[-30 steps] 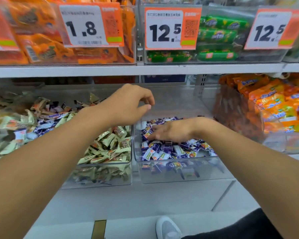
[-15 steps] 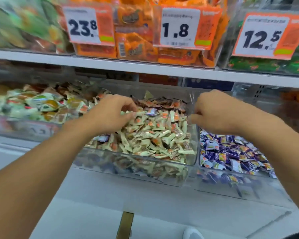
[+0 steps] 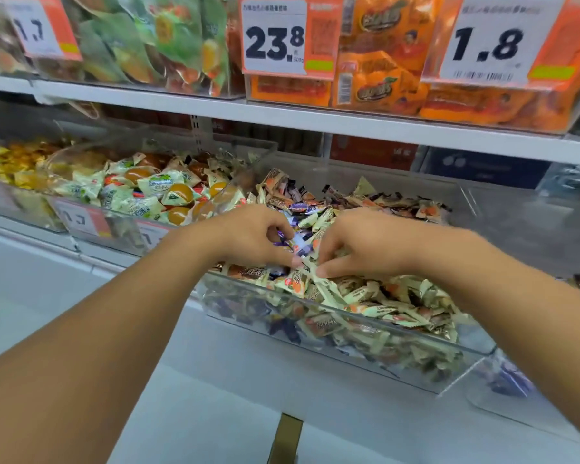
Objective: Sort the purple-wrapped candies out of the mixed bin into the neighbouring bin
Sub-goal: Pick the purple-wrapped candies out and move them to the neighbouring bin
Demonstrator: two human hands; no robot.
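The mixed bin [image 3: 349, 339] is a clear box of cream-wrapped candies with a few purple-wrapped candies [image 3: 300, 246] showing in its middle. Both my hands are down in this pile, almost touching. My left hand [image 3: 255, 242] has its fingers curled round a purple candy [image 3: 279, 236]. My right hand [image 3: 365, 249] curls its fingers and thumb into the wrappers beside the purple ones; whether it grips one is hidden. The neighbouring bin [image 3: 506, 380] of purple candies peeks out at the lower right, mostly behind my right forearm.
To the left stand clear bins of green-and-orange candies [image 3: 161, 192] and yellow candies [image 3: 10, 162]. A white shelf edge [image 3: 315, 120] runs overhead, carrying orange packs and price tags 23.8 [image 3: 273, 41] and 1.8 [image 3: 482, 45]. A white ledge [image 3: 215, 380] lies in front of the bins.
My view has swung left and closer to the mixed bin. My right hand came from the purple bin into the mixed pile, and my left hand dropped into it beside the right.
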